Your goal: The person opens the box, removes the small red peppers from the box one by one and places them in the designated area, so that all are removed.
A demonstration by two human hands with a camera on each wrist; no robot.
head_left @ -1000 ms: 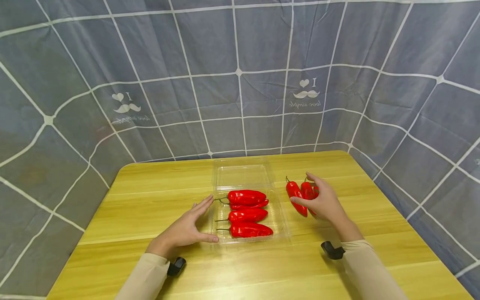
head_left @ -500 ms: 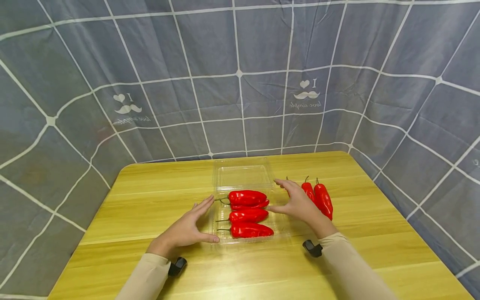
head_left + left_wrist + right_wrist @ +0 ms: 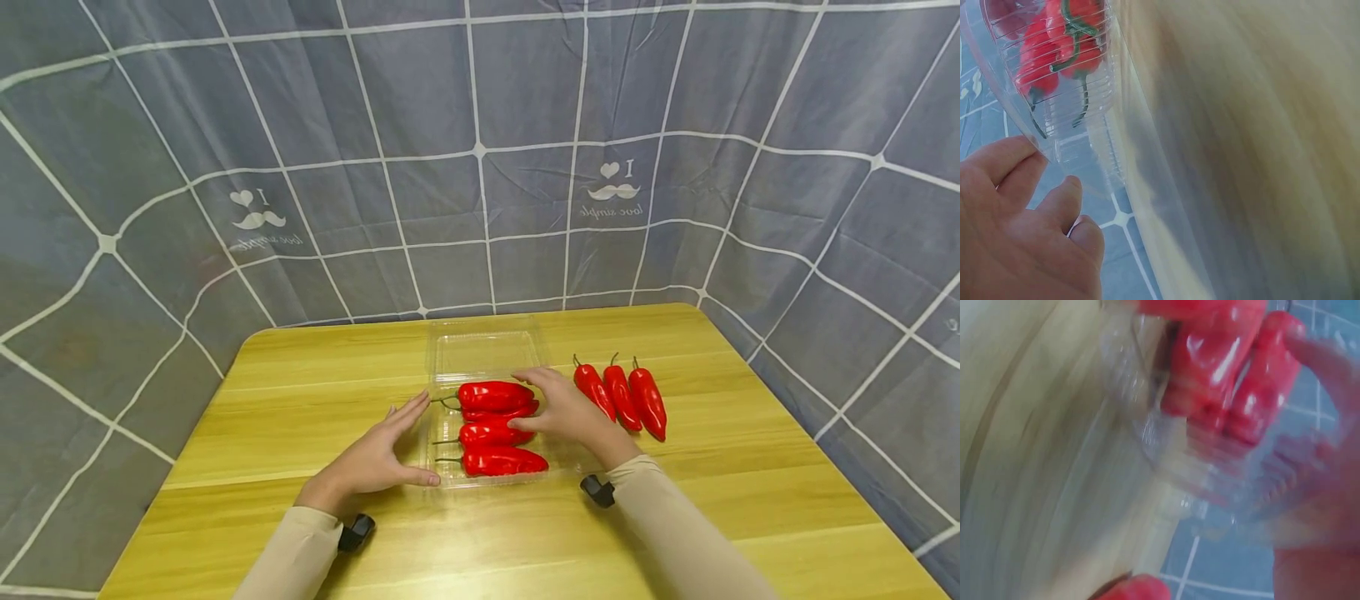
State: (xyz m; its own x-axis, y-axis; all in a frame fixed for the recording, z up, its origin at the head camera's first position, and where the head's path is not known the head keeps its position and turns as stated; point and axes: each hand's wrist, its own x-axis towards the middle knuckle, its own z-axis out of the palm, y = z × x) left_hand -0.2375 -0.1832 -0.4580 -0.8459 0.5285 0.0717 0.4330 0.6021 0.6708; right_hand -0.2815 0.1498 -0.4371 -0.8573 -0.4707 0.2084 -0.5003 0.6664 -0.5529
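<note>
An opened clear plastic clamshell container [image 3: 557, 463] lies on the table, its lid [image 3: 487, 357] folded flat toward the back. Several shiny red chili peppers [image 3: 504, 461] lie in it, green stems to the left. My left hand [image 3: 375, 454] is at the container's left side, fingers and thumb spread along the edge; in the left wrist view the fingertips meet the clear rim [image 3: 1041, 150]. Over the container's right side reaches my right hand [image 3: 568, 414], thumb and fingers apart near the middle peppers' tips. Nothing shows in its grasp; the right wrist view is blurred.
Three more red peppers [image 3: 621, 398] lie side by side on the wooden table [image 3: 750, 467], right of the container, stems toward the back. A grey curtain [image 3: 420, 192] with white grid lines hangs behind and along both sides.
My right hand has moved left from the loose peppers to over the container's right side, uncovering all three peppers on the table. My left hand has stayed at the container's left edge.
</note>
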